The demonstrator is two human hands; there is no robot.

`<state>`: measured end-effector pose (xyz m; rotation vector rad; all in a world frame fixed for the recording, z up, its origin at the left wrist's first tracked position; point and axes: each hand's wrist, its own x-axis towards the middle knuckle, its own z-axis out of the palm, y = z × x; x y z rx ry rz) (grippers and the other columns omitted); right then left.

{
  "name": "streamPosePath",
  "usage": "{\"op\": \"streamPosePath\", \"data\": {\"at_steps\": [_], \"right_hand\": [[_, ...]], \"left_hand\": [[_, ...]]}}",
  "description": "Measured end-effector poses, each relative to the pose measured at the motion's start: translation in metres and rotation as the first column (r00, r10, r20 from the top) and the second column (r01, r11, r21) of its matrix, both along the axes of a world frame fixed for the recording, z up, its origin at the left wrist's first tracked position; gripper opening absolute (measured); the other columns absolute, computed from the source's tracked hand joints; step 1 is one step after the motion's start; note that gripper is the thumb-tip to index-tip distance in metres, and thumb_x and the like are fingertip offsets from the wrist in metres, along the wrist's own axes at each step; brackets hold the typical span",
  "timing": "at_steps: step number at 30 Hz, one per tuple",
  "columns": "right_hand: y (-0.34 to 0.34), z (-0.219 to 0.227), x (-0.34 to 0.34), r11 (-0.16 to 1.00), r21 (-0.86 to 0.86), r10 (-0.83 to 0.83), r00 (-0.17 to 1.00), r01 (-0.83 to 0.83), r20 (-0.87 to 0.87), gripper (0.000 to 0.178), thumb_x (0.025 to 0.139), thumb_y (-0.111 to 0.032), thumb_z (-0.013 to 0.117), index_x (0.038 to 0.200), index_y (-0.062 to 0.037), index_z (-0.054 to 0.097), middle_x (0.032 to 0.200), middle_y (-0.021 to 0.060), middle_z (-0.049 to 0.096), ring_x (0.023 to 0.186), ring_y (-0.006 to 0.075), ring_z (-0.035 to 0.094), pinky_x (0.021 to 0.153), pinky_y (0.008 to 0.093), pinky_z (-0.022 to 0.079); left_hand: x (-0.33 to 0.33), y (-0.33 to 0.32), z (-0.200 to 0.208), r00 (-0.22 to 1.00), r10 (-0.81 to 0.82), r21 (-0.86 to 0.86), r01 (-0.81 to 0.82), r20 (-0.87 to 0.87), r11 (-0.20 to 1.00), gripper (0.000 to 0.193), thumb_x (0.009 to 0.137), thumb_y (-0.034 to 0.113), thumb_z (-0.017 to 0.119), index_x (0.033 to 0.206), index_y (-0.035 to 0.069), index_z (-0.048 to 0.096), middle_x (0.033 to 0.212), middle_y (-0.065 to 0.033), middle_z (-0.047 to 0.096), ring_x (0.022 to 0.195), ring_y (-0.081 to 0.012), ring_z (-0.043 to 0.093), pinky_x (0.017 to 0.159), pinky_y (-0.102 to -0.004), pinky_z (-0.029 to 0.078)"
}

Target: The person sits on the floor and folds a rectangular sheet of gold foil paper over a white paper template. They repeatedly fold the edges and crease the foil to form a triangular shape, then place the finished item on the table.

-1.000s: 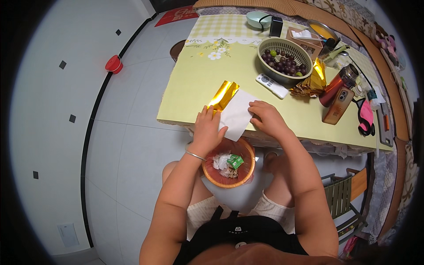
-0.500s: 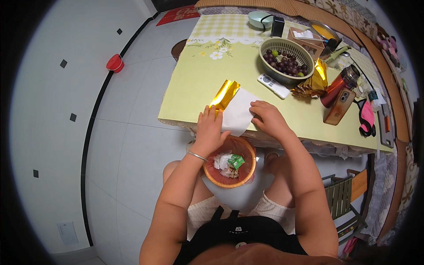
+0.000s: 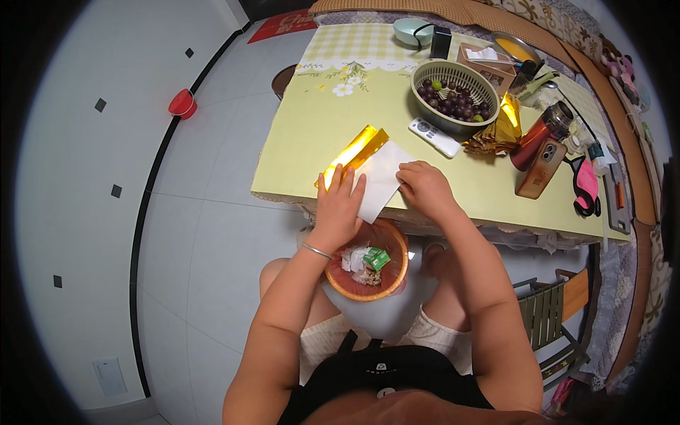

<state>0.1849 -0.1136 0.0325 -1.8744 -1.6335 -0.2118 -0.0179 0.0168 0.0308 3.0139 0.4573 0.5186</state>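
Note:
A sheet of gold foil paper lies on the table's near edge, its white back (image 3: 384, 174) up and its left side folded over into a shiny gold strip (image 3: 361, 145). My left hand (image 3: 340, 202) rests on the folded strip with fingers spread flat, pressing it down. At the sheet's right edge, my right hand (image 3: 423, 185) has its fingers curled, pinching the white side; the thumb is partly hidden. The sheet's lower corner sticks out over the table edge, above an orange-rimmed trash bin (image 3: 402, 273) between my knees.
Beyond my right hand are a white remote (image 3: 434, 137), a basin of grapes (image 3: 453, 103), a stack of gold foil papers (image 3: 499, 134), a red thermos (image 3: 540, 138) and a phone (image 3: 541, 168). A pink eye mask (image 3: 586, 185) lies farther right. A folding chair (image 3: 545, 319) stands at lower right.
The gold fold at the left has opened wider, showing more foil. My left hand has shifted slightly with fingers more spread; my right hand still holds the right edge.

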Motion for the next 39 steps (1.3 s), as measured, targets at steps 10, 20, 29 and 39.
{"op": "streamPosePath", "data": {"at_steps": [10, 20, 29, 39], "right_hand": [[0.001, -0.003, 0.002, 1.0, 0.005, -0.019, 0.996, 0.019, 0.089, 0.009, 0.081, -0.011, 0.065, 0.074, -0.0066, 0.064, 0.082, 0.0074, 0.065, 0.085, 0.0295, 0.063, 0.077, 0.0411, 0.052], [-0.005, 0.004, 0.0, 0.979, -0.189, -0.038, 0.984, 0.072, 0.174, 0.006, 0.08, -0.011, 0.064, 0.078, -0.0066, 0.066, 0.086, 0.0076, 0.067, 0.089, 0.0288, 0.064, 0.088, 0.0433, 0.049], [-0.002, 0.001, -0.014, 0.96, -0.275, 0.114, 0.967, -0.048, 0.23, 0.046, 0.09, -0.013, 0.06, 0.135, -0.0117, 0.058, 0.143, 0.008, 0.056, 0.138, 0.0279, 0.047, 0.116, 0.0459, 0.035], [0.002, 0.002, -0.019, 0.924, -0.361, 0.203, 0.96, -0.122, 0.193, 0.047, 0.088, -0.008, 0.06, 0.135, -0.011, 0.059, 0.145, 0.0091, 0.055, 0.139, 0.0287, 0.046, 0.117, 0.0462, 0.035]], "left_hand": [[-0.003, 0.006, -0.005, 0.994, 0.108, -0.105, -0.105, 0.023, 0.989, 0.072, 0.062, 0.015, 0.083, 0.129, 0.004, 0.059, 0.145, -0.0231, 0.048, 0.146, -0.0437, 0.03, 0.116, -0.0699, 0.015], [-0.006, 0.002, 0.01, 0.955, -0.063, -0.139, 0.106, 0.289, 0.985, 0.043, 0.065, 0.001, 0.066, 0.107, 0.007, 0.071, 0.116, -0.0126, 0.068, 0.114, -0.0325, 0.06, 0.097, -0.0473, 0.044], [-0.011, 0.018, -0.006, 0.916, -0.069, -0.227, 0.17, 0.394, 0.959, 0.046, 0.067, -0.008, 0.059, 0.107, 0.009, 0.074, 0.105, -0.0096, 0.073, 0.097, -0.0301, 0.068, 0.078, -0.041, 0.053], [-0.019, 0.023, -0.007, 0.939, -0.146, -0.349, 0.256, 0.311, 0.902, 0.032, 0.075, 0.0, 0.068, 0.105, 0.009, 0.074, 0.108, -0.0114, 0.073, 0.106, -0.0297, 0.069, 0.089, -0.0418, 0.055]]}}
